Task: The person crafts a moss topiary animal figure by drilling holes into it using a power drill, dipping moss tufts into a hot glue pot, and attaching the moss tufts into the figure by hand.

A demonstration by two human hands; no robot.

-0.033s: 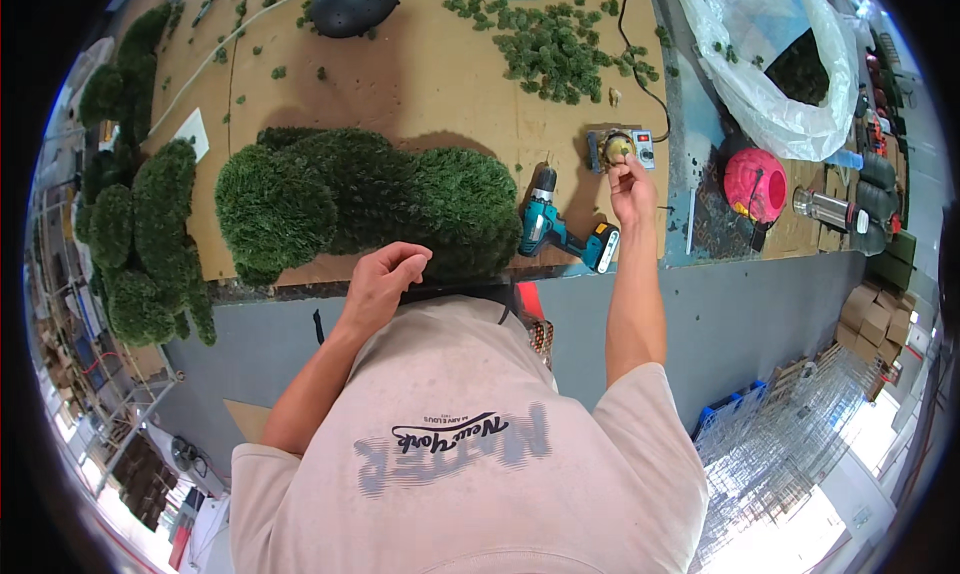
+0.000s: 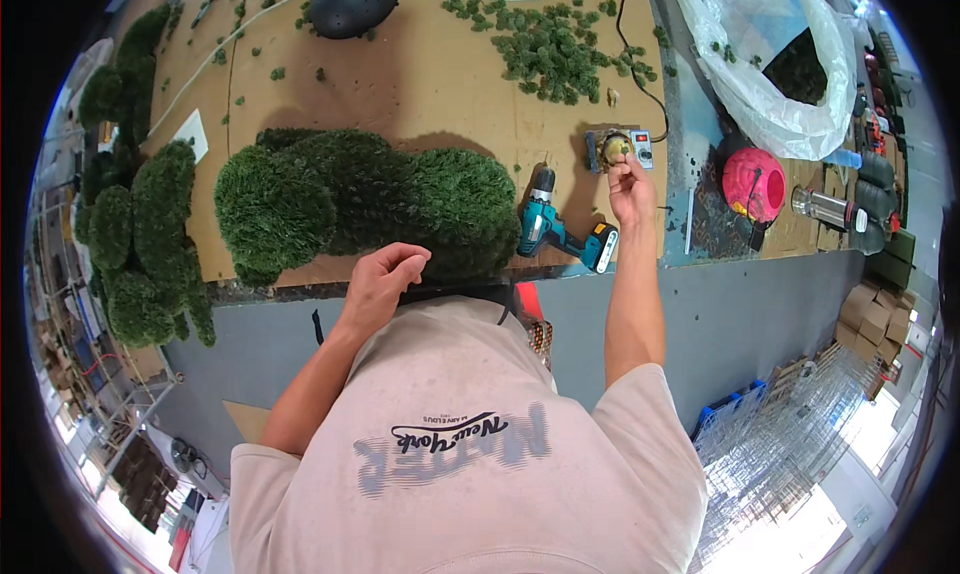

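Observation:
My right hand (image 2: pixel 631 194) reaches over a small electric pot (image 2: pixel 616 146) with a round bowl and a red switch. Its fingertips pinch a small dark-green tuft (image 2: pixel 626 155) at the bowl. My left hand (image 2: pixel 386 284) is loosely closed at the table's near edge, thumb against the forefinger, with nothing visible in it. Just beyond it lies a bulky artificial-grass form (image 2: pixel 365 189) with rounded, bushy lobes. Between this form and my right forearm lies a teal cordless drill (image 2: pixel 552 229), its battery toward me.
Several loose green tufts (image 2: pixel 560 54) lie scattered over the cardboard-covered table (image 2: pixel 440 94). A dark dome with holes (image 2: pixel 353 2) stands at the far side. More grass forms (image 2: pixel 160 204) are at left. On the right are a plastic bag (image 2: pixel 705 49) and a pink bowl (image 2: pixel 752 186).

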